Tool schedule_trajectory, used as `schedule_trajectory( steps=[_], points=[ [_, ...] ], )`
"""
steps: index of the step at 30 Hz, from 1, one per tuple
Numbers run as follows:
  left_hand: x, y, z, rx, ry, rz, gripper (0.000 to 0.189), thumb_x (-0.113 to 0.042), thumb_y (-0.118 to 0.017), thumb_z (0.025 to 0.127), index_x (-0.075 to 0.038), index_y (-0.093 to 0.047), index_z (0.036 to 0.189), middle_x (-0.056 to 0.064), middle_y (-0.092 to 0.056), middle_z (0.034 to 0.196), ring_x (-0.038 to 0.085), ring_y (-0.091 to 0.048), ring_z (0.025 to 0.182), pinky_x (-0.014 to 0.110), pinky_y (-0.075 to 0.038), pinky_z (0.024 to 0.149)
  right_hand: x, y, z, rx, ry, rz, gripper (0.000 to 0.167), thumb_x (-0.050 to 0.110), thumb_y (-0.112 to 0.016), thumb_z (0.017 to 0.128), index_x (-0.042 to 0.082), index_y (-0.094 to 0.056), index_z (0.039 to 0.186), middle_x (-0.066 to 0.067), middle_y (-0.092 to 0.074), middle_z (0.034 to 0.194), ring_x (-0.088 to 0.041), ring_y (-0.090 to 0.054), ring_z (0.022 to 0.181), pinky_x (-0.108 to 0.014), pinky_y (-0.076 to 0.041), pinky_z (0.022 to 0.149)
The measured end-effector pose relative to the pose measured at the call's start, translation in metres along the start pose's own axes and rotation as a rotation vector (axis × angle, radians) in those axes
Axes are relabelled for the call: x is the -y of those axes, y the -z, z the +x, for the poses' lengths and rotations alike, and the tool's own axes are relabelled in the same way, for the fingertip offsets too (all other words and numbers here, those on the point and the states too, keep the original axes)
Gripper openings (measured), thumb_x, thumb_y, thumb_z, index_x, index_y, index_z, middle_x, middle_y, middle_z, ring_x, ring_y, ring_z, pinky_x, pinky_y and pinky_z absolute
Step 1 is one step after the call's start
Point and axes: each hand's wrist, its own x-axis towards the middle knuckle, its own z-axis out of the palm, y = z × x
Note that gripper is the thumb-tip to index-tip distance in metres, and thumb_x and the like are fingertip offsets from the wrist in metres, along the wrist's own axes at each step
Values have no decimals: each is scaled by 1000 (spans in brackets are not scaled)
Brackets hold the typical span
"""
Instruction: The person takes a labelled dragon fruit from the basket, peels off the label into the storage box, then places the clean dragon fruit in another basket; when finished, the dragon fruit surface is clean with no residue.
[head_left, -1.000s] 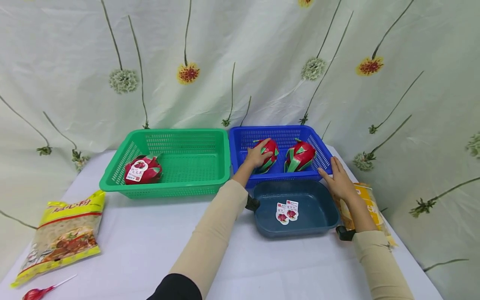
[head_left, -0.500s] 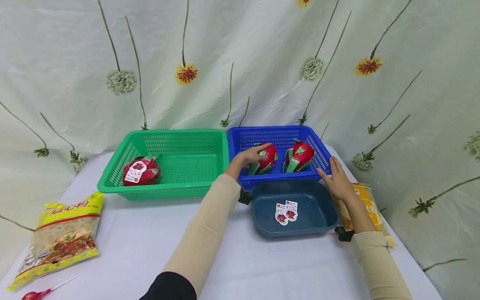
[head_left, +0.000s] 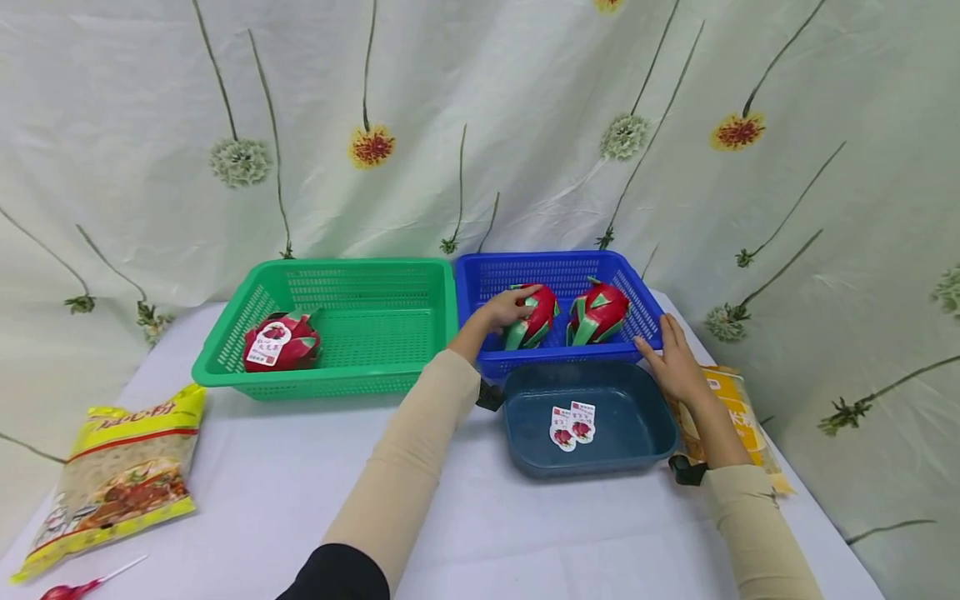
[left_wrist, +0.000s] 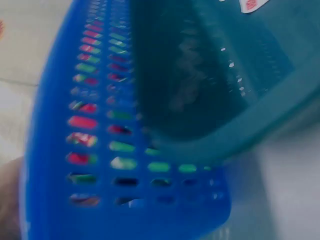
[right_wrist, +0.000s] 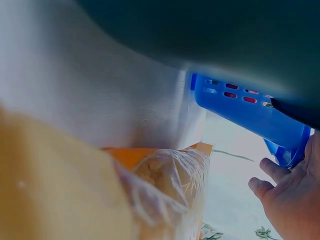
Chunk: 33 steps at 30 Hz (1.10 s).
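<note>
In the head view, my left hand (head_left: 506, 309) reaches over the near left rim of the blue basket (head_left: 510, 362). Its fairly straight fingers touch the left side of a red-and-green dragon fruit (head_left: 542, 310). Right of that fruit, a second dragon fruit (head_left: 602, 312) lies in the same basket. My right hand (head_left: 677, 364) rests against the basket's near right corner, thumb and fingers spread. The right wrist view shows its extended fingers beside the blue corner. A dark blue bin (head_left: 588, 450) stands in front, holding two dragon fruit stickers (head_left: 573, 427).
Left of the blue basket stands a green basket (head_left: 360, 385) with a stickered dragon fruit (head_left: 292, 350). A yellow food bag (head_left: 123, 475) and a red-handled tool (head_left: 67, 591) lie at left. An orange package (head_left: 731, 408) lies beside my right forearm. A patterned curtain (head_left: 420, 192) hangs behind.
My left hand has shifted left and lower on the left dragon fruit, which has turned and moved slightly. My right hand stays at the basket corner.
</note>
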Motion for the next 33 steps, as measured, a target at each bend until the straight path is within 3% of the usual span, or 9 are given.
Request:
schedule_trajectory(
  steps=[5,12,16,21,22,23,25,29,33],
  points=[
    [3,-9,9,-152,-24,144,52,-27,-46,98,-33,-26,145,15,-29,146,33,-49,113,37,-52,68,1,-1,0,4,-6,14,84,55,-34,94,-1,2,146,-23,4,150,-49,-14,131,-66,-18,98],
    [4,-10,10,-189,-3,168,55,-32,-48,96,-32,-24,146,15,-27,147,35,-40,123,37,-55,64,2,-2,-1,2,-9,11,83,53,-35,94,0,1,146,-22,4,150,-49,-15,130,-66,-19,98],
    [3,-10,10,-189,20,179,57,-34,-49,95,-33,-23,146,15,-29,146,22,-55,81,30,-50,54,3,1,-1,14,-6,2,83,53,-33,95,-2,2,146,-24,4,150,-50,-15,130,-66,-18,98],
    [3,-1,-2,-186,-11,195,59,-31,-51,95,-28,-24,147,12,-28,147,21,-58,66,35,-52,64,6,4,1,38,3,-7,83,54,-31,95,-3,3,145,-25,4,149,-51,-13,130,-66,-17,99],
    [3,2,-7,-197,-36,205,59,-31,-52,94,-28,-24,147,11,-29,147,19,-58,63,34,-51,64,6,4,1,42,5,-6,83,54,-31,95,-3,3,145,-26,5,149,-51,-13,130,-66,-17,98],
    [1,5,-14,-217,-68,212,59,-31,-53,94,-27,-26,146,10,-29,147,21,-62,78,36,-51,73,7,5,1,45,4,-6,83,54,-31,95,-2,4,145,-25,5,149,-51,-13,130,-66,-17,98],
    [-2,12,-31,-271,-136,217,58,-31,-55,93,-27,-29,146,9,-33,146,19,-62,83,37,-48,82,7,5,1,47,1,1,83,54,-32,95,-2,4,145,-25,6,149,-51,-13,130,-67,-17,97],
    [-7,30,-83,-433,-237,92,54,-31,-57,92,-27,-38,142,13,-47,134,28,-48,119,42,-45,90,7,5,-1,46,0,9,84,54,-32,95,-3,4,145,-25,7,149,-52,-12,130,-67,-16,98],
    [7,51,-145,-660,-253,1,48,-31,-60,90,-27,-46,137,14,-62,111,28,-62,97,40,-51,76,7,3,-4,42,2,20,84,54,-32,94,-3,4,145,-25,6,149,-52,-12,129,-67,-16,97]
  ],
)
